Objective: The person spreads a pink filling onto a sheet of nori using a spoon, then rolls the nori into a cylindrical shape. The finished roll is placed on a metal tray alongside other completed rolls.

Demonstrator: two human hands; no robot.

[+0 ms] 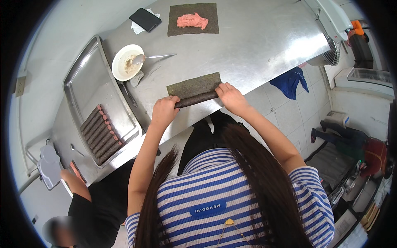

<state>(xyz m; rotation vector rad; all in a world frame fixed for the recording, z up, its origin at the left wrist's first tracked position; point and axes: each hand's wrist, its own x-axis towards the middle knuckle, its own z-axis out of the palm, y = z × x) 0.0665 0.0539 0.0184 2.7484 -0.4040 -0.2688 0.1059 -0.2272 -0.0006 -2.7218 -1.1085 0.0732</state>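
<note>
While 2 hands (165,110) (232,98) grip 1 roll (197,99), 1 tray (84,84) sits L.

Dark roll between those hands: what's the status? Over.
Left hand, right hand: gripping opposite ends of the dark roll. Far part of sheet unrolled. White bowl off to the left, not in the way.

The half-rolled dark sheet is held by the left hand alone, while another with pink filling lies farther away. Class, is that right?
No: in the head view the left hand and the right hand both hold the half-rolled dark sheet, one at each end of its roll. The rest stands.
</note>
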